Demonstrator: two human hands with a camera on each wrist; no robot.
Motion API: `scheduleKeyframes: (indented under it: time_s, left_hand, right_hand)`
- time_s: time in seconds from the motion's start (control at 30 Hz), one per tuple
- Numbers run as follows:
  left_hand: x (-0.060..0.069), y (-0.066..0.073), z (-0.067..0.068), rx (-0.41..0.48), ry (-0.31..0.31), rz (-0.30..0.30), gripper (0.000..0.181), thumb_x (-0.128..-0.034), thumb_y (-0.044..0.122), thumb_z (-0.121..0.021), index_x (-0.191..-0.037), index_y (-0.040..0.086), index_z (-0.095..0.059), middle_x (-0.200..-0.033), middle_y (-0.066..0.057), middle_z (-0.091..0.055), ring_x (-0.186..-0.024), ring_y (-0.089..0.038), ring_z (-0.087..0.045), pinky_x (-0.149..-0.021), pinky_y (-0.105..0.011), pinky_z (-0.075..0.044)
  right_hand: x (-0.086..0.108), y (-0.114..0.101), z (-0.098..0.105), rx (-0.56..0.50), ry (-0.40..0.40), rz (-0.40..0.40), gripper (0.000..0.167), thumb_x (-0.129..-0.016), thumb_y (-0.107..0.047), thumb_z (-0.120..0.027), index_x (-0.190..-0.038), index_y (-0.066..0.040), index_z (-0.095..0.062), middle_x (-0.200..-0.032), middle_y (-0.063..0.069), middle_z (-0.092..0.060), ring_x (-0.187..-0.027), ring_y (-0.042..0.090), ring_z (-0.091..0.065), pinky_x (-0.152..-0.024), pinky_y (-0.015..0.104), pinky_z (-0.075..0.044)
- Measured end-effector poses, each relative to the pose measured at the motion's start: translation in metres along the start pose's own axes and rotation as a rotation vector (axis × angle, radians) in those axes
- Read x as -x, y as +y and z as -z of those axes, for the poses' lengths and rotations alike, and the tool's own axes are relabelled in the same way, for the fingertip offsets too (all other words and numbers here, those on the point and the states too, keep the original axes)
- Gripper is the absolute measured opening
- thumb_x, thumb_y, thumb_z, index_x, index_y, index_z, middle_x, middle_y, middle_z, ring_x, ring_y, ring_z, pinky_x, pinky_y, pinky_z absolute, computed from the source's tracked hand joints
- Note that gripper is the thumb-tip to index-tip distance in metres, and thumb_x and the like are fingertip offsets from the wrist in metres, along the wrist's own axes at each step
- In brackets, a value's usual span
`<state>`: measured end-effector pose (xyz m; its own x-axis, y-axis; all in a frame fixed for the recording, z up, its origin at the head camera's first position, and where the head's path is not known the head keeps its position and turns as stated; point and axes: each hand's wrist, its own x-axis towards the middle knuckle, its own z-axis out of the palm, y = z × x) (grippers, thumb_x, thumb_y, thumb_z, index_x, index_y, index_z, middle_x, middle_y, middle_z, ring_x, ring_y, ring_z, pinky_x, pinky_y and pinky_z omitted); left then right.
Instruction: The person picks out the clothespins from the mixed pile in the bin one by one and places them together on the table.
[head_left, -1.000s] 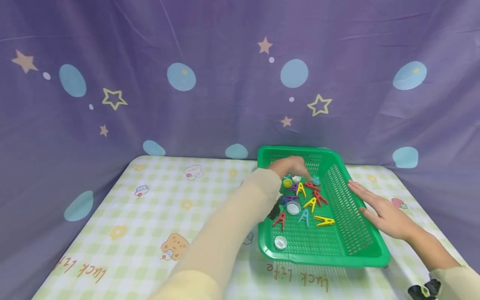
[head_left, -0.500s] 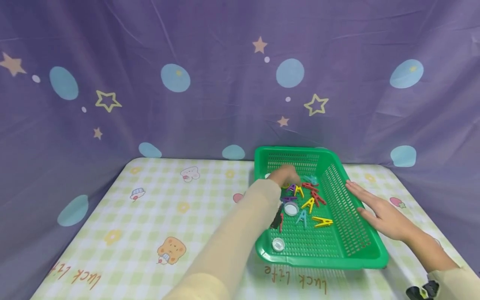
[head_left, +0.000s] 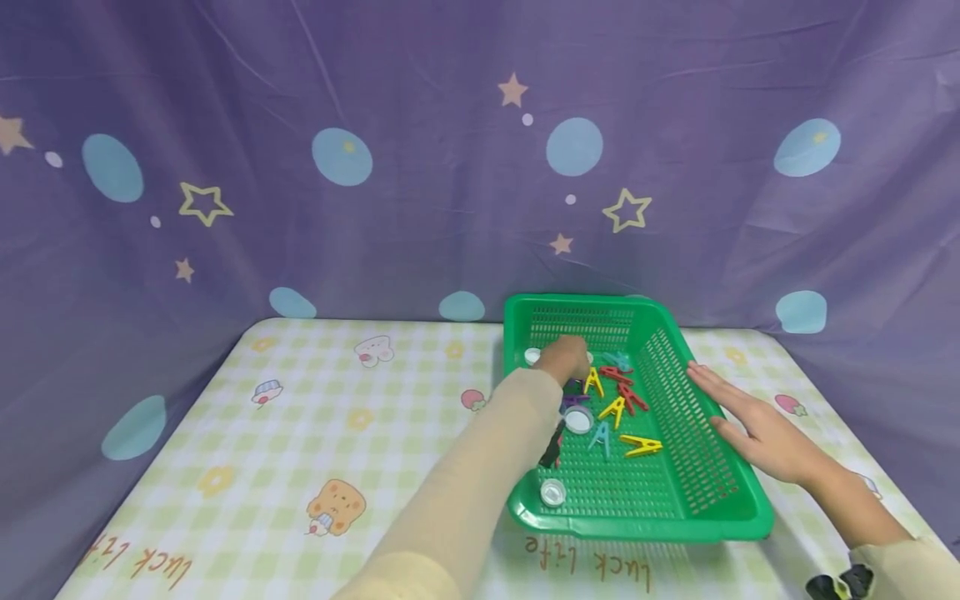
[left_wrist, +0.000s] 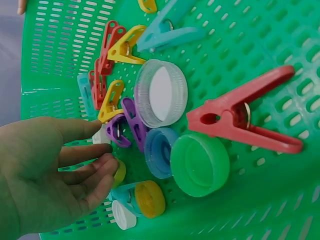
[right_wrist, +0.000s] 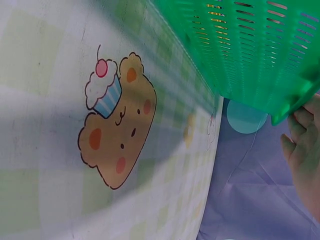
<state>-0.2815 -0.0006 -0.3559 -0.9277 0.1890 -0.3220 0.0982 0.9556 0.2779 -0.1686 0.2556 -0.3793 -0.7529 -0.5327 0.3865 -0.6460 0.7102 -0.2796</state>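
Note:
A green plastic basket point(head_left: 637, 527) holds scattered clothespins and bottle caps. My left hand point(head_left: 564, 358) reaches down into its left part. In the left wrist view that hand point(left_wrist: 55, 170) has loosely bent fingers, with the thumb and index finger apart. Its fingertips are close to a yellow cap point(left_wrist: 119, 173), a white cap point(left_wrist: 101, 135) and a purple clothespin point(left_wrist: 118, 131); whether they touch is unclear. My right hand point(head_left: 757, 425) rests on the basket's right rim with fingers extended; the right wrist view catches part of this hand point(right_wrist: 306, 150) at the rim.
Around the left hand lie a green cap point(left_wrist: 200, 165), a blue cap point(left_wrist: 160, 152), a clear cap point(left_wrist: 161, 93), a red clothespin point(left_wrist: 240, 110) and an orange-yellow cap point(left_wrist: 150, 199). The checkered tablecloth point(head_left: 420, 433) extends left of the basket. A purple curtain point(head_left: 420, 225) hangs behind.
My left hand has drawn back from the far-middle of the basket toward its left side, lower among the pieces. The right hand stays on the rim. The head view has shifted slightly.

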Motion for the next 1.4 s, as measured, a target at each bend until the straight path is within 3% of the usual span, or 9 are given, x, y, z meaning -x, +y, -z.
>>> scheduleKeyframes:
  time_s: [0.13,0.3,0.43,0.57,0.87,1.1,1.23,1.33,1.4]
  left_hand:
    - [0.001,-0.002,-0.001,-0.015,0.017,-0.017,0.025,-0.0913,0.017,-0.061,-0.115,0.013,-0.066,-0.121,-0.003,-0.064,-0.081,-0.014,-0.055,-0.069,-0.026,-0.051]
    - [0.000,0.000,-0.005,-0.106,0.050,-0.050,0.015,-0.0901,0.019,-0.064,-0.103,0.013,-0.068,-0.119,-0.003,-0.065,-0.087,-0.013,-0.059,-0.076,-0.027,-0.054]
    - [-0.001,0.002,-0.008,-0.158,0.067,-0.053,0.011,-0.0903,0.015,-0.062,-0.099,0.013,-0.067,-0.115,-0.003,-0.067,-0.083,-0.013,-0.059,-0.069,-0.025,-0.054]
    - [0.000,0.005,-0.008,-0.157,0.075,-0.061,0.009,-0.0912,0.010,-0.059,-0.096,0.012,-0.066,-0.109,-0.003,-0.067,-0.075,-0.013,-0.054,-0.059,-0.024,-0.049]
    - [0.002,0.006,-0.008,-0.180,0.051,-0.077,0.016,-0.0966,0.010,-0.051,-0.101,0.013,-0.065,-0.113,-0.002,-0.066,-0.073,-0.013,-0.049,-0.059,-0.025,-0.045]
    - [0.004,0.006,-0.002,-0.186,0.063,-0.090,0.012,-0.0891,0.008,-0.061,-0.098,0.013,-0.066,-0.111,-0.002,-0.067,-0.078,-0.013,-0.055,-0.062,-0.026,-0.051]
    - [0.003,0.009,0.007,-0.158,0.053,-0.111,0.018,-0.0848,0.006,-0.065,-0.102,0.012,-0.064,-0.111,-0.004,-0.066,-0.072,-0.013,-0.055,-0.056,-0.024,-0.049]
    - [0.002,0.009,0.014,-0.070,0.005,-0.129,0.022,-0.0861,0.008,-0.068,-0.108,0.007,-0.065,-0.106,-0.006,-0.069,-0.062,-0.011,-0.057,-0.047,-0.019,-0.045]
    - [0.002,0.009,0.019,0.000,-0.037,-0.145,0.024,-0.0858,0.010,-0.070,-0.108,0.002,-0.066,-0.100,-0.009,-0.072,-0.058,-0.012,-0.063,-0.049,-0.017,-0.051]
  right_hand:
    - [0.000,-0.001,0.000,0.002,0.001,-0.001,0.060,-0.092,-0.007,-0.054,-0.149,-0.006,-0.034,-0.157,0.011,-0.033,-0.143,-0.014,-0.013,-0.106,-0.006,-0.012]
    - [-0.001,-0.002,0.001,0.001,-0.004,-0.006,0.060,-0.093,-0.007,-0.053,-0.149,-0.007,-0.033,-0.157,0.010,-0.032,-0.143,-0.014,-0.013,-0.105,-0.006,-0.012]
    - [-0.002,-0.003,0.001,-0.002,-0.007,-0.002,0.059,-0.093,-0.006,-0.052,-0.149,-0.006,-0.033,-0.157,0.011,-0.032,-0.143,-0.013,-0.013,-0.106,-0.006,-0.012]
    - [-0.002,-0.003,0.002,0.001,-0.005,0.001,0.059,-0.093,-0.006,-0.052,-0.149,-0.006,-0.033,-0.157,0.012,-0.033,-0.144,-0.013,-0.013,-0.106,-0.006,-0.012]
    - [-0.003,-0.006,0.001,-0.007,-0.015,-0.015,0.058,-0.094,-0.007,-0.051,-0.149,-0.005,-0.033,-0.156,0.015,-0.032,-0.143,-0.014,-0.011,-0.105,-0.006,-0.011]
    - [-0.003,-0.006,0.000,-0.004,-0.018,-0.019,0.058,-0.094,-0.007,-0.051,-0.149,-0.005,-0.033,-0.156,0.016,-0.033,-0.143,-0.014,-0.011,-0.105,-0.007,-0.011]
    - [-0.002,-0.003,0.001,-0.005,-0.015,-0.016,0.058,-0.093,-0.007,-0.051,-0.148,-0.004,-0.034,-0.155,0.018,-0.034,-0.143,-0.015,-0.011,-0.105,-0.006,-0.011]
    - [-0.002,-0.002,0.001,-0.009,-0.016,-0.013,0.058,-0.093,-0.006,-0.052,-0.148,-0.003,-0.035,-0.155,0.019,-0.034,-0.143,-0.015,-0.012,-0.105,-0.006,-0.011]
    - [-0.001,-0.002,0.002,-0.012,-0.016,-0.009,0.058,-0.093,-0.007,-0.052,-0.148,-0.003,-0.035,-0.155,0.016,-0.034,-0.142,-0.015,-0.012,-0.105,-0.006,-0.011]
